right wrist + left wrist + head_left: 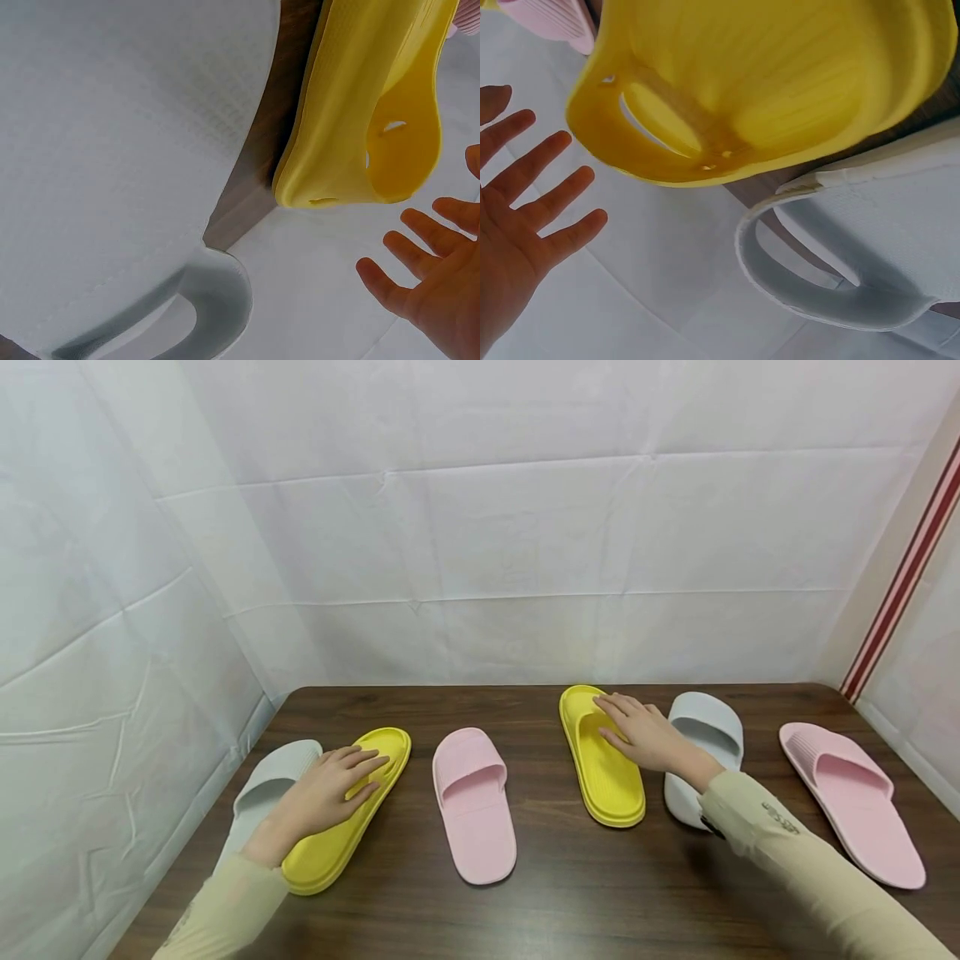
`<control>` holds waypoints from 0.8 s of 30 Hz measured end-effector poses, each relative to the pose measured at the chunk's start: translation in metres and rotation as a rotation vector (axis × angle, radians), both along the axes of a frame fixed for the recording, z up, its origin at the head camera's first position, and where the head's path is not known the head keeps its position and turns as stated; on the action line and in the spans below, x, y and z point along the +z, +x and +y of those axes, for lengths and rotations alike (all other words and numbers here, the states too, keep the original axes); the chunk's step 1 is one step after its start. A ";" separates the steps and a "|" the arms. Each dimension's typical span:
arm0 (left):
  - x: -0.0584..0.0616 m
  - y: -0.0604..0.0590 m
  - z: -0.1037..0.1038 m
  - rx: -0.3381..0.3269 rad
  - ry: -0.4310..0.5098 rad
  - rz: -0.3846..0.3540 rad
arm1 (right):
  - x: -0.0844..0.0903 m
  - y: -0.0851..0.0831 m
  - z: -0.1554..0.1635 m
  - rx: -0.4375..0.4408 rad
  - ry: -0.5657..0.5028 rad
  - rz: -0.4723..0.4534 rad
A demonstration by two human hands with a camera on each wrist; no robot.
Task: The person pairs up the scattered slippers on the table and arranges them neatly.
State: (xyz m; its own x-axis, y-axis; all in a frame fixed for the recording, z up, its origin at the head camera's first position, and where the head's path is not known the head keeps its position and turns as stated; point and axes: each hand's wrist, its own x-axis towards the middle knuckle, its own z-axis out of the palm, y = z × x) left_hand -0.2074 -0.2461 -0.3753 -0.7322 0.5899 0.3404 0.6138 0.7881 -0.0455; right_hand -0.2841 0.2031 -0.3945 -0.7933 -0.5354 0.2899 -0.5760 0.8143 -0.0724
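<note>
On a dark wooden table point(585, 893) lie two yellow slippers. My left hand point(337, 785) lies with straight fingers over the strap of the left yellow slipper point(330, 852). My right hand point(637, 731) lies the same way over the strap of the right yellow slipper point(611, 785). The left wrist view shows the left hand point(525, 202) with spread fingers beside the yellow slipper point(780, 90). The right wrist view shows the right hand point(435, 270) open below its yellow slipper point(367, 112). Neither hand curls round anything.
A grey slipper point(266, 781) lies left of the left yellow one, another grey slipper point(708, 727) just right of my right hand. A pink slipper point(472, 802) sits in the middle, a second pink one point(855, 797) at far right. White cloth walls surround the table.
</note>
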 end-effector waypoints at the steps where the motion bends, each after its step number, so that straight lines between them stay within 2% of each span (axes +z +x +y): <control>1: 0.000 0.000 -0.001 0.007 -0.005 -0.004 | 0.000 -0.001 0.000 -0.006 0.004 -0.002; 9: -0.002 -0.004 -0.005 0.057 -0.050 -0.057 | 0.000 -0.011 -0.003 -0.044 0.047 -0.064; 16: -0.002 -0.010 -0.010 0.118 -0.096 -0.148 | -0.001 -0.019 -0.002 -0.044 0.075 -0.060; 24: -0.004 -0.017 -0.016 0.141 -0.114 -0.215 | -0.002 -0.029 -0.005 -0.086 0.074 -0.165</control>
